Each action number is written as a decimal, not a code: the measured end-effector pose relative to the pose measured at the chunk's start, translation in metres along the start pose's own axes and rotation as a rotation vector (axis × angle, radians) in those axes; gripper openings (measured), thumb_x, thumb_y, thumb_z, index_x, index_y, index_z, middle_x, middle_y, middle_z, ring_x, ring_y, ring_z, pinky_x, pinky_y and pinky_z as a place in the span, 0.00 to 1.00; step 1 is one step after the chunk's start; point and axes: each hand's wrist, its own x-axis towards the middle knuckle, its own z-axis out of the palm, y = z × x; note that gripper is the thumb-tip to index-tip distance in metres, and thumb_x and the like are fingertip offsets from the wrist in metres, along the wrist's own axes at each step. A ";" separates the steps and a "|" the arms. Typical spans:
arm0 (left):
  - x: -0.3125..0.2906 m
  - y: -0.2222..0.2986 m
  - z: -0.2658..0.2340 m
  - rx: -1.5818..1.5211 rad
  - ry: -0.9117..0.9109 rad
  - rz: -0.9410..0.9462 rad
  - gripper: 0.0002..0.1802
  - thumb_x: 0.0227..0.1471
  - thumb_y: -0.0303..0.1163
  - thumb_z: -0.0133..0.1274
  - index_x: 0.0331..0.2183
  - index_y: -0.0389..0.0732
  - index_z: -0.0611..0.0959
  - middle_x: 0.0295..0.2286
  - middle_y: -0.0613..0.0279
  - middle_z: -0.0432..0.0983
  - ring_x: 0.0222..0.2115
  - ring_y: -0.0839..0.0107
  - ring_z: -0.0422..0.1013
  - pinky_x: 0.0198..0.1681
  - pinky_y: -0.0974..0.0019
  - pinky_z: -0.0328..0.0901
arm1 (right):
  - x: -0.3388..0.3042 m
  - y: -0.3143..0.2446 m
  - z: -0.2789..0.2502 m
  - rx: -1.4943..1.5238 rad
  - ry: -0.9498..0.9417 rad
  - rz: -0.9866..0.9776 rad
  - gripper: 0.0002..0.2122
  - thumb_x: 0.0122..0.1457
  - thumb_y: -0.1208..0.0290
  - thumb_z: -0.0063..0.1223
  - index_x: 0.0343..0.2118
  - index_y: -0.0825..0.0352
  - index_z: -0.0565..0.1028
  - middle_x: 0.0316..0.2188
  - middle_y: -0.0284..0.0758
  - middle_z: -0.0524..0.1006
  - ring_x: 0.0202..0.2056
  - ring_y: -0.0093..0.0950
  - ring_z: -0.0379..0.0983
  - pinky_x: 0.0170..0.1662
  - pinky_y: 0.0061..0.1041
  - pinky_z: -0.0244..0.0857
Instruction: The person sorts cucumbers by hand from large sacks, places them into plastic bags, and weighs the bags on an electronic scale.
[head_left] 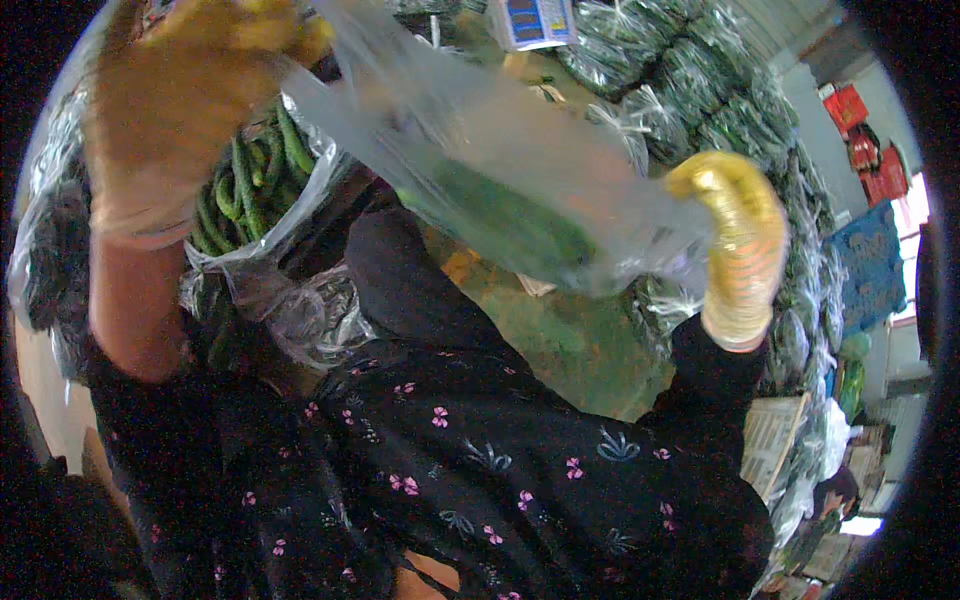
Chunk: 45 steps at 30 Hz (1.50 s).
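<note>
A clear plastic bag [610, 180] stretches between my two gloved hands, smeared by motion. My left hand [200, 90], raised at the upper left in a tan and yellow glove, is closed on one end of it. My right hand [735, 235], in a yellow glove, has its fingers curled round the other end. A long green shape [510, 215] shows in or behind the bag; I cannot tell which. Below my left hand stands an open clear bag [300, 215] with several cucumbers [255, 175] in it.
Filled, tied plastic bags [690, 75] are piled at the back and right. A white and blue box [532, 22] stands at the top. Crumpled plastic [320, 320] lies by my leg. Cartons [770, 440] and another person [825, 500] are at the lower right.
</note>
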 end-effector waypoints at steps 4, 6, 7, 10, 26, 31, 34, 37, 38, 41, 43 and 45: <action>0.018 -0.114 0.004 -0.101 -0.073 -0.269 0.20 0.58 0.40 0.42 0.46 0.37 0.75 0.30 0.60 0.75 0.31 0.67 0.72 0.41 0.63 0.66 | -0.037 0.078 -0.009 -0.030 0.022 0.198 0.08 0.58 0.70 0.50 0.31 0.69 0.75 0.28 0.32 0.77 0.32 0.21 0.71 0.40 0.20 0.64; -0.008 -0.165 0.014 0.051 0.132 -0.551 0.22 0.58 0.41 0.42 0.47 0.36 0.74 0.27 0.61 0.75 0.29 0.70 0.71 0.36 0.63 0.67 | -0.052 0.129 -0.002 -0.167 -0.019 0.318 0.09 0.56 0.69 0.48 0.31 0.70 0.77 0.28 0.39 0.78 0.31 0.26 0.73 0.40 0.24 0.65; -0.019 -0.192 0.012 0.178 0.068 -0.611 0.22 0.58 0.42 0.43 0.47 0.35 0.75 0.28 0.62 0.75 0.30 0.70 0.71 0.35 0.64 0.66 | -0.061 0.164 -0.002 -0.357 -0.053 0.335 0.10 0.57 0.68 0.46 0.32 0.70 0.77 0.30 0.42 0.78 0.31 0.31 0.73 0.39 0.26 0.65; -0.068 -0.251 0.017 0.749 -0.120 -0.616 0.22 0.52 0.43 0.51 0.43 0.37 0.78 0.30 0.58 0.78 0.30 0.65 0.73 0.32 0.63 0.67 | -0.094 0.252 -0.012 -0.592 -0.196 0.297 0.15 0.57 0.62 0.44 0.33 0.69 0.77 0.33 0.48 0.76 0.35 0.42 0.72 0.40 0.34 0.64; -0.452 -0.208 -0.123 1.035 0.832 -0.924 0.21 0.46 0.42 0.53 0.39 0.37 0.80 0.30 0.56 0.79 0.28 0.68 0.74 0.35 0.65 0.68 | 0.052 0.077 0.236 -0.092 -1.183 0.118 0.11 0.56 0.73 0.51 0.42 0.68 0.76 0.37 0.34 0.78 0.36 0.23 0.74 0.43 0.21 0.66; -0.447 -0.211 -0.134 1.024 1.249 -1.366 0.21 0.44 0.43 0.56 0.35 0.36 0.80 0.27 0.51 0.78 0.28 0.64 0.75 0.34 0.64 0.67 | -0.011 0.156 0.413 -0.315 -1.643 -0.025 0.16 0.52 0.69 0.55 0.43 0.68 0.75 0.37 0.36 0.78 0.39 0.27 0.75 0.44 0.24 0.67; -0.419 -0.207 -0.161 0.344 1.411 -0.962 0.19 0.46 0.43 0.55 0.32 0.36 0.80 0.23 0.59 0.76 0.23 0.64 0.71 0.29 0.64 0.64 | -0.061 0.228 0.481 -0.236 -1.667 0.122 0.19 0.49 0.67 0.58 0.44 0.68 0.75 0.38 0.39 0.79 0.39 0.29 0.75 0.44 0.25 0.67; -0.436 -0.254 -0.185 -0.122 1.340 -0.994 0.20 0.48 0.48 0.54 0.27 0.38 0.79 0.18 0.61 0.70 0.16 0.64 0.63 0.21 0.62 0.58 | -0.096 0.263 0.521 -0.339 -1.567 0.149 0.22 0.47 0.65 0.60 0.45 0.69 0.73 0.38 0.40 0.78 0.40 0.30 0.75 0.45 0.25 0.67; -0.442 -0.271 -0.184 -0.217 1.402 -1.011 0.21 0.48 0.49 0.54 0.26 0.39 0.78 0.16 0.60 0.68 0.14 0.63 0.61 0.19 0.60 0.57 | -0.100 0.254 0.526 -0.399 -1.603 0.123 0.21 0.48 0.66 0.59 0.45 0.69 0.73 0.37 0.40 0.78 0.40 0.30 0.75 0.45 0.25 0.67; -0.458 -0.299 -0.194 0.318 1.219 -1.287 0.30 0.44 0.51 0.54 0.40 0.34 0.78 0.30 0.48 0.76 0.32 0.55 0.72 0.35 0.56 0.65 | -0.102 0.252 0.528 -0.261 -1.726 0.139 0.19 0.49 0.68 0.58 0.45 0.67 0.74 0.37 0.38 0.78 0.38 0.28 0.74 0.44 0.25 0.67; -0.423 -0.289 -0.191 0.668 1.113 -1.385 0.36 0.40 0.50 0.55 0.48 0.36 0.74 0.43 0.43 0.73 0.46 0.50 0.69 0.48 0.58 0.64 | -0.105 0.262 0.519 -0.204 -1.728 0.284 0.18 0.50 0.70 0.59 0.45 0.66 0.74 0.36 0.35 0.78 0.37 0.24 0.73 0.43 0.23 0.67; -0.405 -0.287 -0.194 0.904 0.969 -1.550 0.37 0.38 0.51 0.57 0.49 0.42 0.74 0.45 0.46 0.71 0.47 0.52 0.68 0.48 0.56 0.65 | -0.098 0.255 0.511 -0.165 -1.729 0.351 0.18 0.50 0.71 0.59 0.45 0.65 0.74 0.35 0.34 0.77 0.37 0.23 0.72 0.43 0.23 0.67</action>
